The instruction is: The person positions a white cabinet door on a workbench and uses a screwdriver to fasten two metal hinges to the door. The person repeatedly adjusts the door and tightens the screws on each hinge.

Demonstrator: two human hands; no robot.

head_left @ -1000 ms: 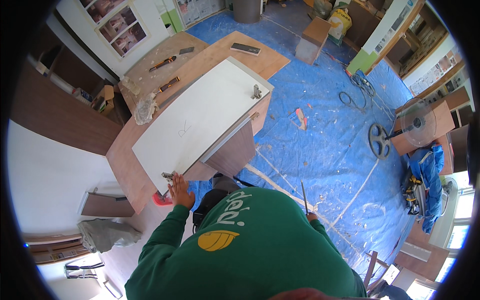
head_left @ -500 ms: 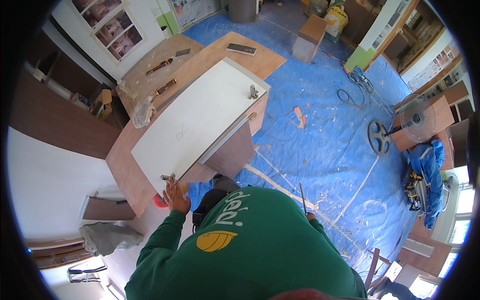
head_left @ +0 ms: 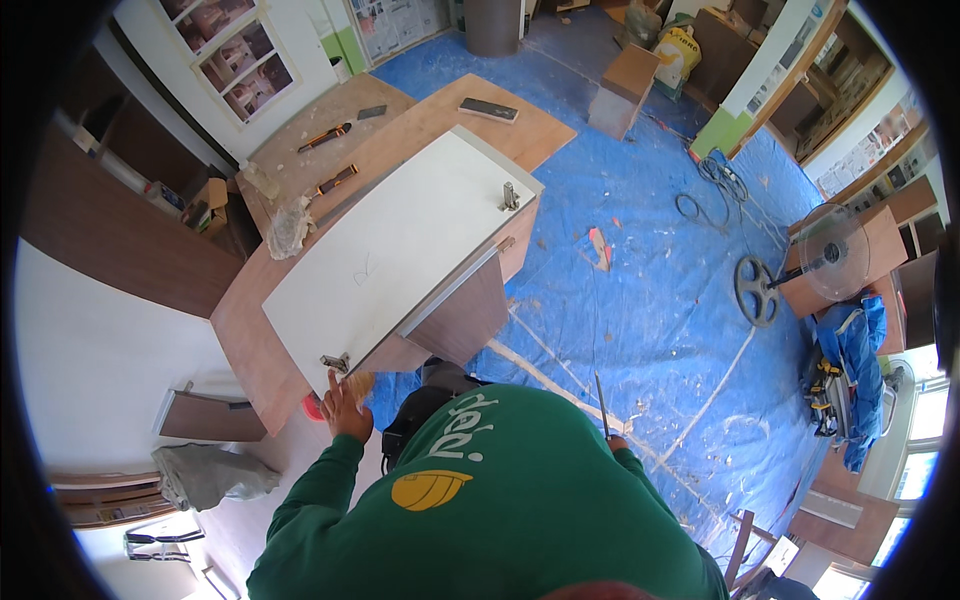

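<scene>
A white cabinet door panel (head_left: 395, 240) lies flat on the worktable, one metal hinge (head_left: 509, 196) at its far right corner and another hinge (head_left: 336, 363) at its near corner. My left hand (head_left: 346, 410) is at that near corner, fingers stretched out and the index fingertip touching or just beside the near hinge. Out to my right, low by my side, my right hand (head_left: 617, 442) is closed on a long thin dark rod (head_left: 601, 398), which points up and away. Its grip end is hidden in the hand, so the kind of tool does not show.
On the brown board (head_left: 530, 125) lie a sanding block (head_left: 489, 108), an orange-and-black screwdriver (head_left: 336, 180) and a crumpled plastic bag (head_left: 290, 230). A fan (head_left: 832, 252) and coiled cables (head_left: 722, 178) stand on the blue floor sheet (head_left: 640, 300). Beneath the panel is a brown cabinet (head_left: 465, 315).
My left hand has drawn back slightly toward me, uncovering more of the near hinge. My right hand and its rod have shifted slightly left, and the view has tilted a little.
</scene>
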